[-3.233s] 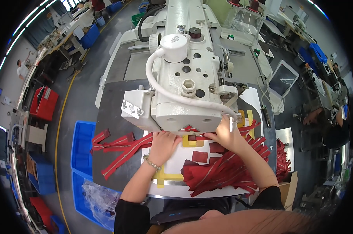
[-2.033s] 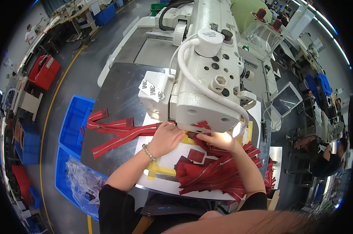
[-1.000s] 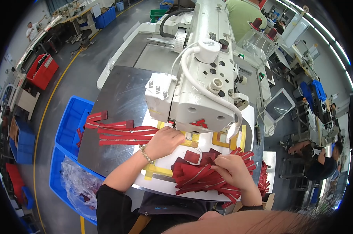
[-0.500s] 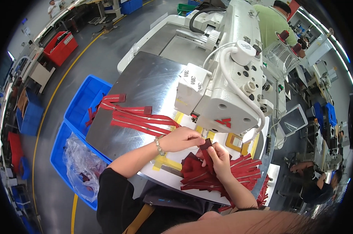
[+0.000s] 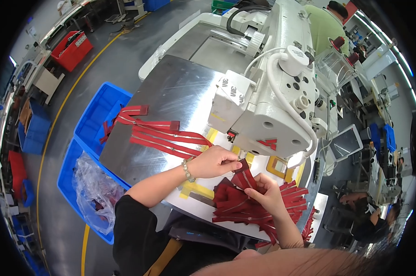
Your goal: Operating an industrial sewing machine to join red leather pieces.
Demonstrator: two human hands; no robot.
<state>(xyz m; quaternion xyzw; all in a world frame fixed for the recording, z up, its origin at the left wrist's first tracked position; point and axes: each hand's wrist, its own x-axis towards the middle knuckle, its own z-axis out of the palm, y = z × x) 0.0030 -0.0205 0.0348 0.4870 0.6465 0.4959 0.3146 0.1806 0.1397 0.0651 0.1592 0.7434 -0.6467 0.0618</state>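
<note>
A short red zipper (image 5: 243, 176) with a dark end is raised between my hands, just in front of the sewing machine (image 5: 274, 124). At its far end, the thumb and fingers of my left hand (image 5: 213, 162) pinch it. My right hand (image 5: 268, 195) has it lower down, with the thumb on its near part and the fingers behind, partly hidden. Below lies a heap of red zippers (image 5: 238, 209), spreading under my right wrist. Long red zipper strips (image 5: 166, 138) run leftward from behind my left hand across the metal table plate (image 5: 171, 87).
Blue bins (image 5: 95, 108) stand left of the table, one with a clear plastic bag (image 5: 95, 188). The machine's head overhangs the work spot. A tablet-like screen (image 5: 347, 141) is at the right. Another person (image 5: 325, 30) sits behind the machine.
My right hand has shifted slightly right and down, its fingers looser, so more of the zipper shows. My left hand stays at the zipper's far end. The view has tilted a little.
</note>
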